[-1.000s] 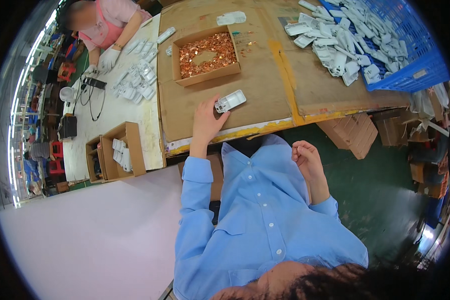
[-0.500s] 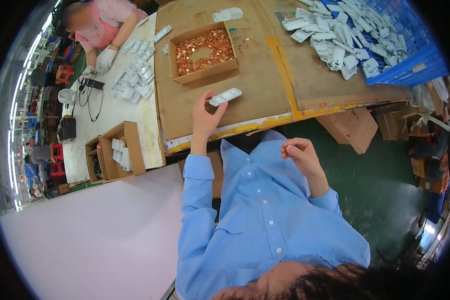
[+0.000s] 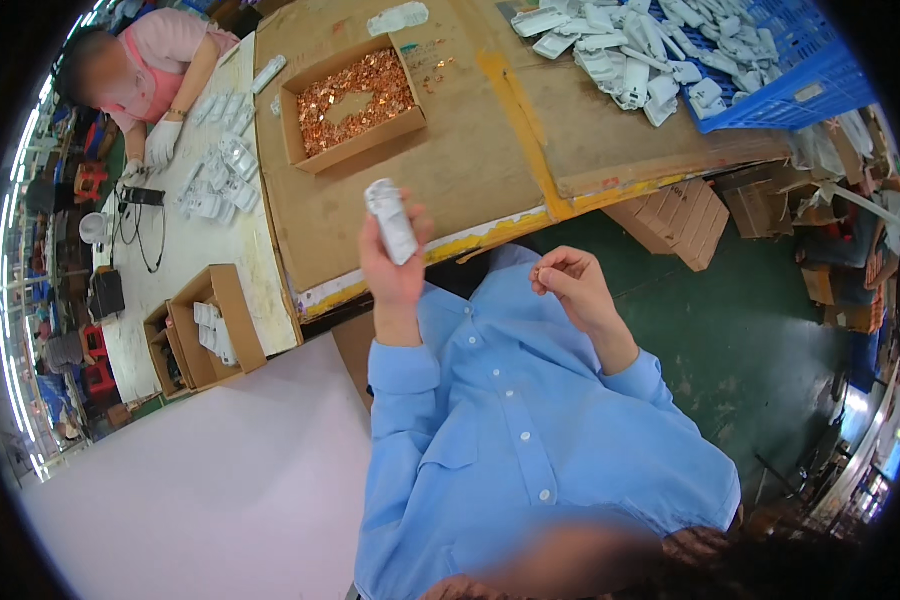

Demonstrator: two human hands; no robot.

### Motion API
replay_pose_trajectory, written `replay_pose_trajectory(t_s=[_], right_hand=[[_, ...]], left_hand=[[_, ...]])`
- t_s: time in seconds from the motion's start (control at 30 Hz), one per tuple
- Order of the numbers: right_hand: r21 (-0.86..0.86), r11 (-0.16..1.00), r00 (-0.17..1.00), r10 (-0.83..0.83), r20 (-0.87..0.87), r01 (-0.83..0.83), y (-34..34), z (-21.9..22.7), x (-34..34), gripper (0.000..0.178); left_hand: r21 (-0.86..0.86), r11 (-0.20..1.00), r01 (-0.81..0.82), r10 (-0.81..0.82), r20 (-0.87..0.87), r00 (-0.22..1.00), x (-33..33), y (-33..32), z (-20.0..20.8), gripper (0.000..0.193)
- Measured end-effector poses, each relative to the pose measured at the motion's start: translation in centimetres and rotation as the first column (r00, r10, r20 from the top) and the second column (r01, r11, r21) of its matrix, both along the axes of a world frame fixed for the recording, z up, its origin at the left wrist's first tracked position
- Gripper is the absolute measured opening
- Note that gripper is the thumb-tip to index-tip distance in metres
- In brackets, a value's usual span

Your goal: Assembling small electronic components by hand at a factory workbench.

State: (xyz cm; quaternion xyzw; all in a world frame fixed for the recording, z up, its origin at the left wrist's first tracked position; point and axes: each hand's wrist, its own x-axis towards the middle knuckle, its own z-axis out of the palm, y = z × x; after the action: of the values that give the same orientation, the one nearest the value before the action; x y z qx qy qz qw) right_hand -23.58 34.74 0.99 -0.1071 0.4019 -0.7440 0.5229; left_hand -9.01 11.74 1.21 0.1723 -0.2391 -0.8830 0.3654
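My left hand (image 3: pixel 398 270) is closed round a white plastic housing (image 3: pixel 391 222), long and slim with rounded ends, held upright above the table's near edge. To the right, in front of my shirt, my right hand (image 3: pixel 577 286) has its thumb and fingertips pinched together. What they hold, if anything, is too small to make out. A shallow cardboard box (image 3: pixel 360 147) of small copper-coloured metal pieces (image 3: pixel 355 100) stands on the cardboard-covered table (image 3: pixel 470 170), beyond my left hand. Several more white housings (image 3: pixel 625 65) lie heaped at the far right.
A blue plastic crate (image 3: pixel 810 85) full of white parts lies tipped at the right. On the left, a gloved co-worker (image 3: pixel 160 75) leans over a pale table with white housings (image 3: pixel 218 180). Small cartons (image 3: pixel 232 330) hold more parts there. Brown cartons (image 3: pixel 670 222) sit below the table.
My left hand has lifted the white housing off the tabletop area toward me and turned it from lying sideways to upright. My right hand keeps its pinch. The whole view has shifted slightly.
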Motion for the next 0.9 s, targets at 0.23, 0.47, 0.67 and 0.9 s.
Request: replay_pose_trajectory(t_s=[0.23, 0.47, 0.67, 0.9], right_hand=[[0.05, 0.998, 0.961, -0.034, -0.274, 0.049, -1.2, 3.0, -0.3, 0.009], [0.014, 0.99, 0.644, -0.082, -0.761, 0.143, -4.3, 4.7, 0.8, 0.011], [0.123, 0.966, 0.543, -0.02, -0.84, 0.226, -5.5, 4.1, 1.5, 0.012], [0.118, 0.955, 0.462, -0.021, -0.887, 0.271, -5.6, 4.7, 1.2, 0.012]], left_hand=[[0.083, 0.951, 0.296, -0.304, 0.108, 0.946, -2.1, 4.9, 0.7, 0.047], [-0.16, 0.945, 0.286, -0.194, 0.43, 0.881, -2.2, 7.9, 1.5, 0.044], [-0.335, 0.88, 0.336, -0.131, 0.51, 0.85, -1.2, 8.7, 1.9, 0.042], [-0.34, 0.85, 0.402, -0.163, 0.555, 0.816, -0.7, 8.7, 1.5, 0.042]])
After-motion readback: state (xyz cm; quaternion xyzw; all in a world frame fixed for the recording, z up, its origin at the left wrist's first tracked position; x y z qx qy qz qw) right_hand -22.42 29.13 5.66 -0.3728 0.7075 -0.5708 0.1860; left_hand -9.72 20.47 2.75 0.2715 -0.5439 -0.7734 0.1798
